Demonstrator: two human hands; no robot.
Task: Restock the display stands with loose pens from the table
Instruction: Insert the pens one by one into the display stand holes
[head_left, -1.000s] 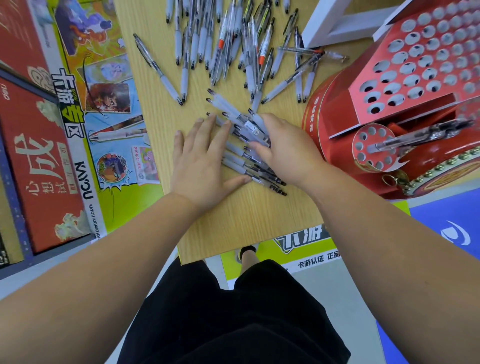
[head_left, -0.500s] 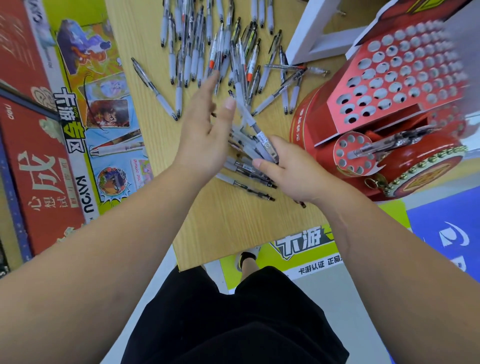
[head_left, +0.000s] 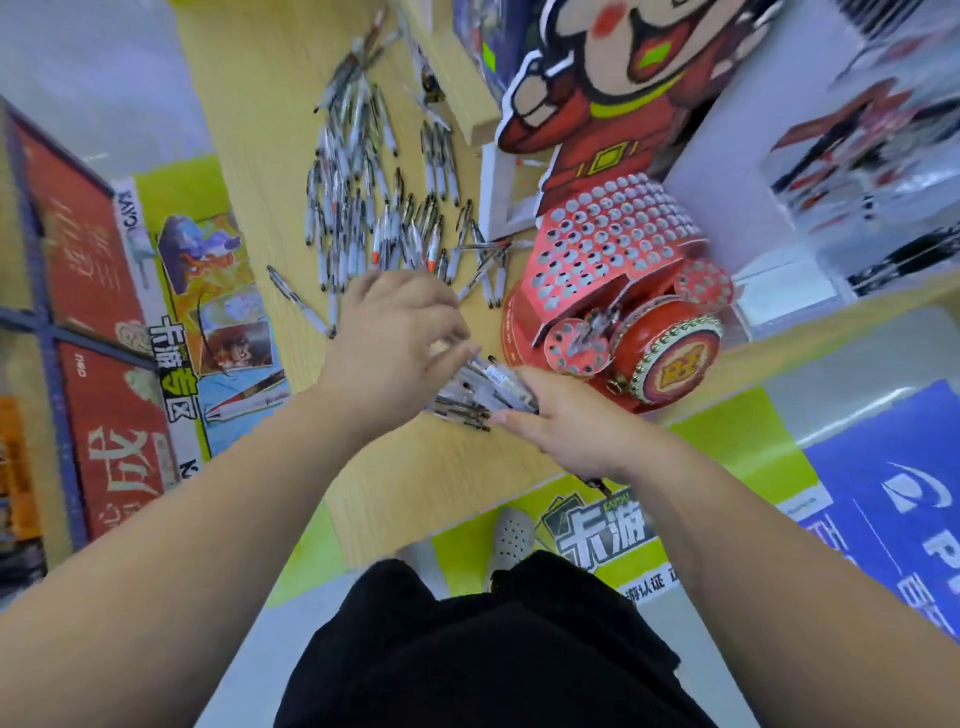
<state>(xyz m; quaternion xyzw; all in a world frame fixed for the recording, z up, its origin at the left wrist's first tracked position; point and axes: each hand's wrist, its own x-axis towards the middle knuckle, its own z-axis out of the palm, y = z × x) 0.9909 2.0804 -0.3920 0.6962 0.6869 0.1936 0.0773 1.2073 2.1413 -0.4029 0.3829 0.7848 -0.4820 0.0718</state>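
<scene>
A bundle of grey-and-white pens (head_left: 480, 391) lies at the near part of the wooden table (head_left: 436, 499), between my two hands. My right hand (head_left: 569, 423) grips the bundle from the right, fingers curled under it. From the left, my left hand (head_left: 395, 338) reaches in with bent fingers and pinches the bundle's far end. Several loose pens (head_left: 363, 208) are spread over the table beyond my hands. The red cardboard display stand (head_left: 597, 244), full of round holes, stands to the right; one pen (head_left: 597, 325) lies across its small lower disc.
A cartoon-figure backboard (head_left: 613, 78) rises behind the stand. A white frame (head_left: 493, 192) lies on the table beside it. Posters (head_left: 208, 291) cover the floor to the left. The table's near edge is just above my shoe (head_left: 511, 535).
My left hand, raised and open half a second ago, has come down onto the bundle. The right hand keeps its hold. My head has tilted up, so more of the stand shows.
</scene>
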